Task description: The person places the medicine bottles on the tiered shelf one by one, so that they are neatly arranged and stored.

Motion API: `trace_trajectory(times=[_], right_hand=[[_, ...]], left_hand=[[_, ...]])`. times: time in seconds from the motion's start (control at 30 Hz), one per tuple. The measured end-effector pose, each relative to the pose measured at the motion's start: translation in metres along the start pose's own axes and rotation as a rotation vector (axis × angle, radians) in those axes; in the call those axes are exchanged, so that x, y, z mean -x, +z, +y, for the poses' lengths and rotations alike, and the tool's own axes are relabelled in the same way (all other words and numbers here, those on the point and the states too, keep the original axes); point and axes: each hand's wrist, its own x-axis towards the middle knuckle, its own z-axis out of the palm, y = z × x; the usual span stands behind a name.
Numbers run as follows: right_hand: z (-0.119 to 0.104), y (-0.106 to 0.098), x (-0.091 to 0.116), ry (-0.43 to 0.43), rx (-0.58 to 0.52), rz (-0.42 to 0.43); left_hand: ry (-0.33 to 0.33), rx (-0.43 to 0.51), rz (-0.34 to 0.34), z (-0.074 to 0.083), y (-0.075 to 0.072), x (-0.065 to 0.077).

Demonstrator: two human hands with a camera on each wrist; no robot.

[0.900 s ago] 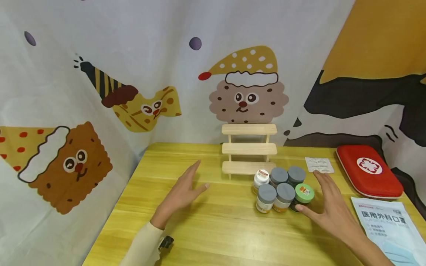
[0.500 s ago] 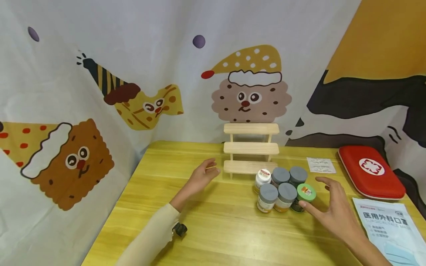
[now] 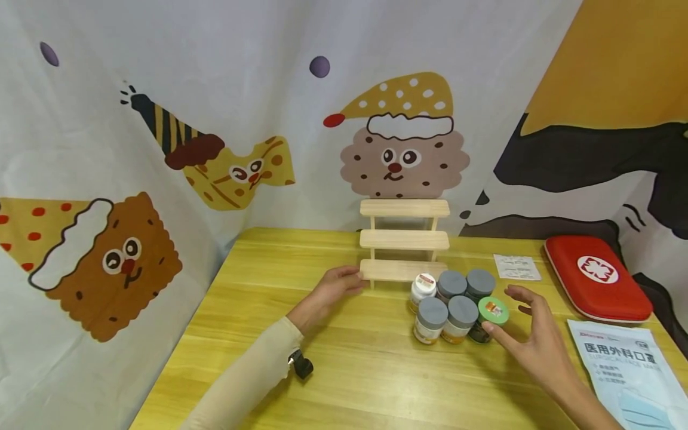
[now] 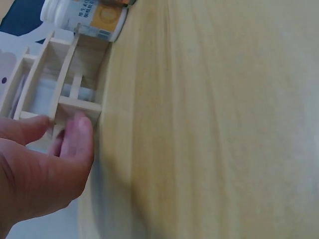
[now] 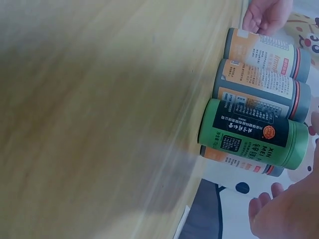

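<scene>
A small three-tier wooden display stand stands at the back of the table. My left hand is at the left end of its lowest board; in the left wrist view the thumb and fingers lie apart on either side of that corner, and I cannot tell whether they touch it. In front of the stand, several lidded supplement bottles form a tight cluster: a white-capped bottle, grey-lidded ones such as the front bottle, and a green-lidded bottle. My right hand is spread beside the green-lidded bottle, thumb close to it, holding nothing.
A red first-aid case lies at the right, with a surgical mask packet in front of it. A small printed white sheet lies behind the bottles. A cartoon-printed curtain hangs behind the table.
My left hand has moved right and in to the left end of the stand. My right hand has stayed beside the green-lidded bottle, its fingers a little more bent. The bottles have not moved.
</scene>
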Motion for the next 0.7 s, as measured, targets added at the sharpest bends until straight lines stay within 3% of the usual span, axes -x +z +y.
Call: trace_trajectory(times=[0.13, 0.37, 0.7], right_hand=[[-0.002, 0.001, 0.001, 0.011, -0.013, 0.004], [-0.002, 0.003, 0.003, 0.028, -0.017, -0.002], [0.0, 0.006, 0.004, 0.03, 0.006, -0.019]], left_hand=[[-0.024, 0.099, -0.005, -0.005, -0.001, -0.002], [-0.126, 0.29, -0.029, -0.011, -0.008, -0.008], [-0.15, 0.302, -0.061, -0.012, -0.013, -0.009]])
